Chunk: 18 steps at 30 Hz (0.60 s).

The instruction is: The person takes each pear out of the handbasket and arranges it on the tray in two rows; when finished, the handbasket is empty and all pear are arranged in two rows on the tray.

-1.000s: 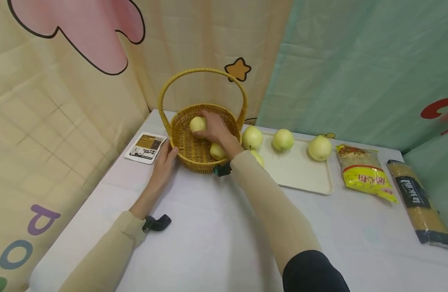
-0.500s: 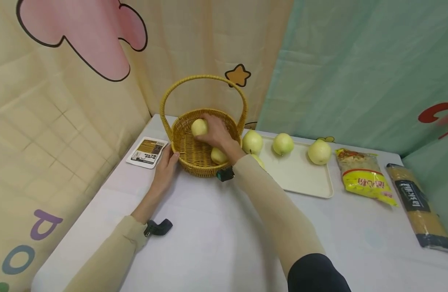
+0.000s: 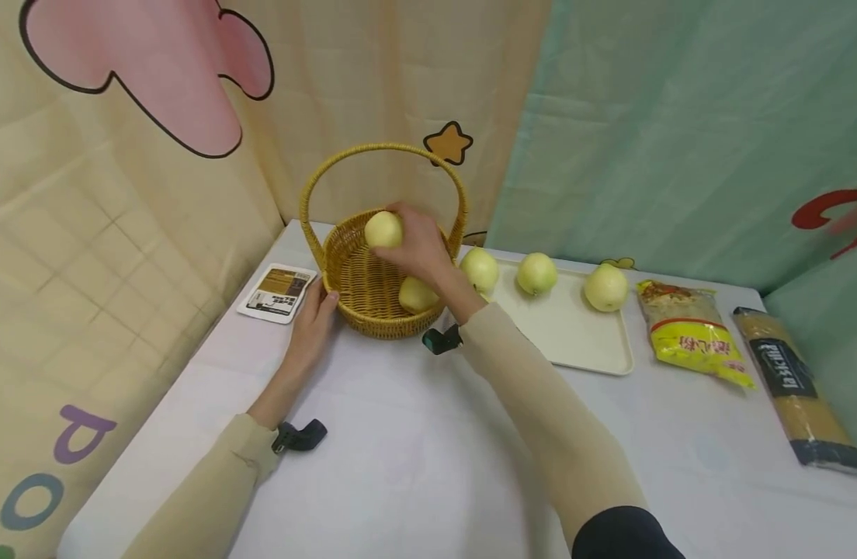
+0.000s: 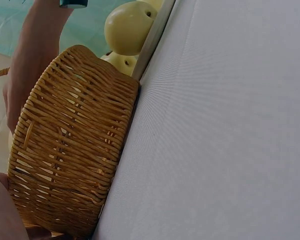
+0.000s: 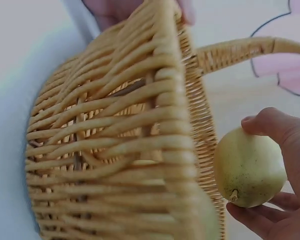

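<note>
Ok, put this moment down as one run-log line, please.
right hand: grips pale fruit over basket | left hand: holds basket rim | in basket: another fruit | tray: more fruit

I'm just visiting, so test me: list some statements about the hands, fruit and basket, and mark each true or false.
1. The right hand holds a pale fruit. True.
2. The left hand is deep inside the basket. False: it is at the basket's side, thumb at the rim.
3. Another fruit lies in the basket. True.
4. The basket's handle is folded down. False: it stands up.
5. The tray is left of the basket in the head view. False: it is to the right.
</note>
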Each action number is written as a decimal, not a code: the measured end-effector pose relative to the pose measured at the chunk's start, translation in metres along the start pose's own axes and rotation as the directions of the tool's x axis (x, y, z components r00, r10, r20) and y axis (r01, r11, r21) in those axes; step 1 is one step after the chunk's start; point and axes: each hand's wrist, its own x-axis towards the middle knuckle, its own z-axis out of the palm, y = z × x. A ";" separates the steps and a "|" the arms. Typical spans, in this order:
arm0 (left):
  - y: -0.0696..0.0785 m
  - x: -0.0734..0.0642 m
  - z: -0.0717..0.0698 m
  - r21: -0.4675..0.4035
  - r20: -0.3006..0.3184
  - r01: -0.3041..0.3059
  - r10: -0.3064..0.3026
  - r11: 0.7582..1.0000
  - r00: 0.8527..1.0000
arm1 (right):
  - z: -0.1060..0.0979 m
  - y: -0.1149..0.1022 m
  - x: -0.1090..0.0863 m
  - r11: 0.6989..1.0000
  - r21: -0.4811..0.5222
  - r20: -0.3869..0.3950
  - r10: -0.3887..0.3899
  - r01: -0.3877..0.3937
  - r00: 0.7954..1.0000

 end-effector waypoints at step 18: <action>0.004 -0.001 0.001 -0.007 -0.004 -0.003 0.003 1.000 1.000 | -0.049 -0.006 -0.059 0.991 0.126 -0.145 -0.034 0.053 0.989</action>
